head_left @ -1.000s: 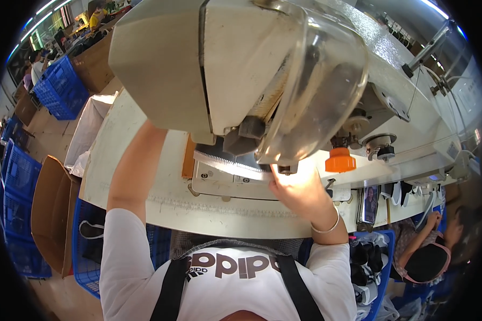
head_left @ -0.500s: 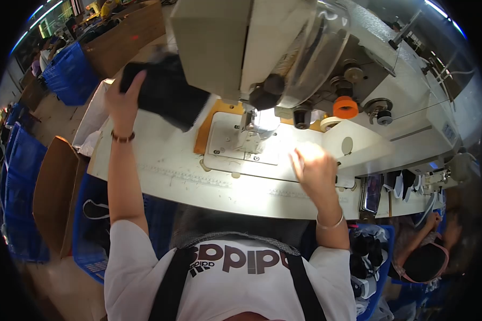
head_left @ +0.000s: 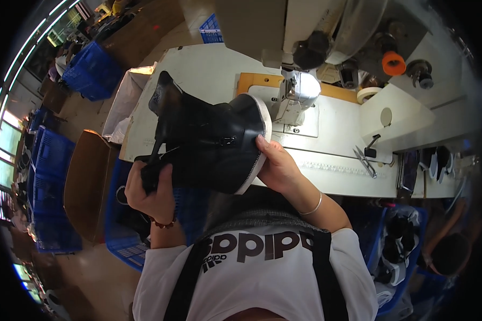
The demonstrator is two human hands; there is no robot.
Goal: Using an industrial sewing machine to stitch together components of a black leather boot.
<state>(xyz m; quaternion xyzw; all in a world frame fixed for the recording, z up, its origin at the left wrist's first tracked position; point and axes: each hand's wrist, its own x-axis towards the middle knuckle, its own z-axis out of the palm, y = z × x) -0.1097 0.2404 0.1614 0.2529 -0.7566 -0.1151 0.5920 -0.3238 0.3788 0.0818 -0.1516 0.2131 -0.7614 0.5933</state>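
Note:
A black shoe upper (head_left: pixel 198 131) with a pale stitched edge is held up in front of the sewing machine's table (head_left: pixel 326 184). My left hand (head_left: pixel 151 190) is closed on a narrow black part at its near left end. The right hand (head_left: pixel 278 166) grips the pale edge, its thumb on top and its other fingers partly hidden beneath. Just beyond my right hand stands the presser-foot end of the sewing machine (head_left: pixel 301 93), apart from the upper. Thread snips (head_left: pixel 365 162) lie on the table farther right.
Under the table's front stand a blue basket (head_left: pixel 126 249) on the left and another blue basket (head_left: pixel 376 251) with black and white shoe parts on the right. A cardboard box (head_left: pixel 91 184) is left of the table. Another person (head_left: pixel 452 251) sits at the right.
My left hand has brought the black upper from the far left of the table toward me. My right hand has left the machine bed and taken hold of its edge. The snips now show.

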